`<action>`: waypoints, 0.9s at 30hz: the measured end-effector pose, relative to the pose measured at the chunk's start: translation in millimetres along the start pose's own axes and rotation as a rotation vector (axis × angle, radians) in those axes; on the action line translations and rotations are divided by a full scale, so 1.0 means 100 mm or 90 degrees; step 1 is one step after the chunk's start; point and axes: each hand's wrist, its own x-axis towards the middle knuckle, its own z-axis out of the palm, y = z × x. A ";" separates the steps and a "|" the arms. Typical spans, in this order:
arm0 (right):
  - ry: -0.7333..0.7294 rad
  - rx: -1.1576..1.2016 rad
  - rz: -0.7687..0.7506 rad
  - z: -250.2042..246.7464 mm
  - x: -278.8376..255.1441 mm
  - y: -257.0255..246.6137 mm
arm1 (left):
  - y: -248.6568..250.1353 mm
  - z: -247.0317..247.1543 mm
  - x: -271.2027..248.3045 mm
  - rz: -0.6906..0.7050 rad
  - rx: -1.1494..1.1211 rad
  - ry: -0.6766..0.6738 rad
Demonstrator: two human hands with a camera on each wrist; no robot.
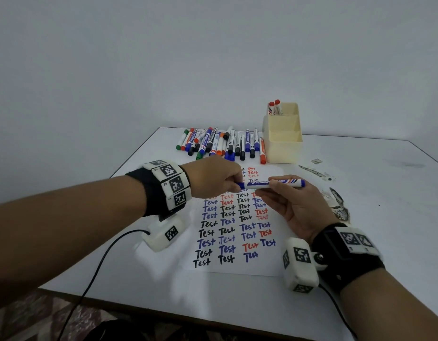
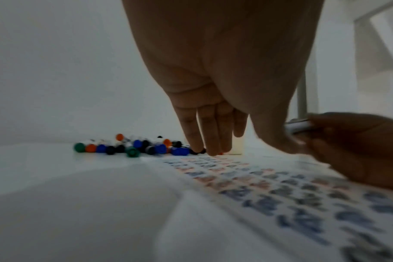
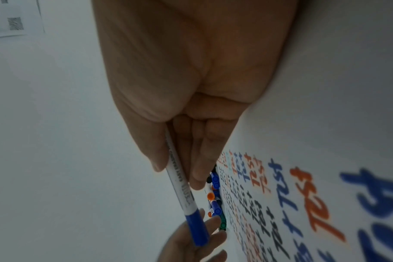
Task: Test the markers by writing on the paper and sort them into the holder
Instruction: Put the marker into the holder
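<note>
Left wrist view was motion-blurred: the writing on the paper [image 2: 280, 191] was unreadable there, and only a sliver of the blue marker [image 2: 297, 126] showed past the left hand [image 2: 224, 74]. In the head view the cap end of the marker [image 1: 272, 183] was hidden inside the left hand [image 1: 213, 177], so whether the cap was seated or coming off couldn't be told. Holder [image 1: 283, 134] compartments were mostly out of sight behind their walls; only two red-capped markers [image 1: 274, 107] stuck out of its rear one.

Blue marker was held above the paper [image 1: 235, 232], in front of the holder, long axis roughly level and running left-right, cap end toward the left hand. Right hand [image 1: 294, 205] fingers [image 3: 198, 159] and thumb pinched the white barrel [image 3: 180, 182]. Left hand fingers were curled around the blue cap end [image 3: 198, 230].

The loose marker pile [image 1: 222, 143] lay on the desk [image 1: 385, 230] just left of the holder.
</note>
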 end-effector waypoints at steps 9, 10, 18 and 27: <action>0.024 0.034 -0.003 -0.01 0.03 0.00 | -0.76 0.01 -0.14 -0.132 0.125 -0.141; 0.030 0.032 -0.004 -0.01 0.03 0.00 | -0.79 0.04 -0.16 -0.140 0.124 -0.167; 0.052 0.045 -0.006 0.00 0.05 0.01 | -0.85 0.12 -0.20 -0.141 0.043 -0.202; 0.016 -0.159 -0.043 0.19 0.20 -0.41 | -0.95 0.18 -0.18 -0.152 0.038 -0.176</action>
